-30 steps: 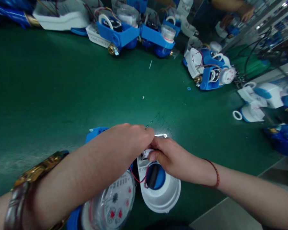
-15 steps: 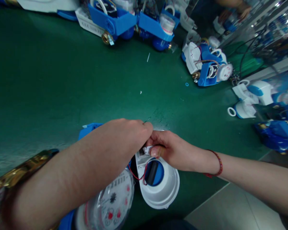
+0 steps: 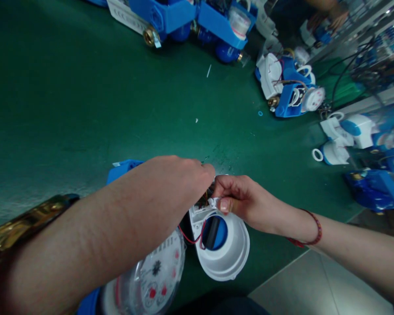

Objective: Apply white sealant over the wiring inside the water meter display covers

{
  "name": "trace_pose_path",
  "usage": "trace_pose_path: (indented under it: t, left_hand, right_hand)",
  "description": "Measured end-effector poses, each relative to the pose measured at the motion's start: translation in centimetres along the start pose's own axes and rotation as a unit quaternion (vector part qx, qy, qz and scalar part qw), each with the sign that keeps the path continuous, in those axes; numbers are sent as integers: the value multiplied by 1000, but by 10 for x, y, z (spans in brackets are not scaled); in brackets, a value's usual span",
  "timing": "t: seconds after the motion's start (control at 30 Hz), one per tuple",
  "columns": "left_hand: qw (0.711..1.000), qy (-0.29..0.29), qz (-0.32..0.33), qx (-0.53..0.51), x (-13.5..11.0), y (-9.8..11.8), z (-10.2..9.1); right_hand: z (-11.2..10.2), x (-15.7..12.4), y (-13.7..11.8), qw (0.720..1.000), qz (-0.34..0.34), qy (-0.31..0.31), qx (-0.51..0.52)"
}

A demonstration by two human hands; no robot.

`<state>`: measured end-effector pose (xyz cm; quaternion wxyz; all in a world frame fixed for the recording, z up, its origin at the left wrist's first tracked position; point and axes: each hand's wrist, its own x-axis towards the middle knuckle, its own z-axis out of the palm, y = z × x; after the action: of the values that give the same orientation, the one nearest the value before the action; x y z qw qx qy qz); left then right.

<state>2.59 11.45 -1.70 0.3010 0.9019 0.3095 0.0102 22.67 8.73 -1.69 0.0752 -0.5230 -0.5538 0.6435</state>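
A blue water meter (image 3: pixel 124 168) with a clear round dial (image 3: pixel 153 275) lies near me on the green mat (image 3: pixel 68 96). Beside it sits its white round cover (image 3: pixel 228 251), open side up, with a black cylinder and red wires (image 3: pixel 192 238) inside. My left hand (image 3: pixel 177 179) reaches over the meter, fingertips pinched at the small wired part on the cover's rim. My right hand (image 3: pixel 238 199) pinches a small white piece (image 3: pixel 213 202) at the same spot. The fingertips of both hands meet there. A gold watch (image 3: pixel 22 223) is on my left wrist, a red cord (image 3: pixel 311 232) on my right.
Several blue and white meters in pieces lie along the far edge (image 3: pixel 219 26) and at the right (image 3: pixel 290 89). White covers and a loose ring (image 3: pixel 317 154) sit at the right, by a blue meter body (image 3: pixel 374 190). Another person's hand (image 3: pixel 336 17) works at the top right. The mat's edge runs at the lower right.
My right hand has shifted its grip from the flat of the cover to the small white piece at the rim. The view has dropped and drifted slightly; the meter and cover stay put.
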Motion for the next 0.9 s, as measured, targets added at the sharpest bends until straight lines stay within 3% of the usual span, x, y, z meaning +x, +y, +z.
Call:
trace_pose_path:
  t: [0.13,0.37,0.47,0.53,0.6,0.73,0.83,0.9]
  left_hand:
    - [1000,-11,-10,13,-1,1,-2]
    - [999,27,24,-13,1,-5,3]
    - [998,29,24,-43,4,-8,6]
    - [997,40,26,-55,5,-5,2]
    - [997,65,28,-42,3,3,-6]
    - [985,146,-12,-94,-21,32,-27]
    - [955,211,-41,-204,-52,55,-27]
    - [943,267,-16,-199,-68,66,-14]
  right_hand:
    - [-1,1,0,1000,16,-10,20]
    - [-11,-13,-2,999,28,-38,21]
    - [-15,-33,-10,1000,-4,7,-1]
    - [-13,-49,-14,994,-60,62,-66]
    - [-9,-63,-17,965,-152,146,-156]
    - [4,-72,-18,848,-344,308,-260]
    - [16,-63,-24,793,-426,343,-268]
    - [24,-53,-29,769,-481,319,-277]
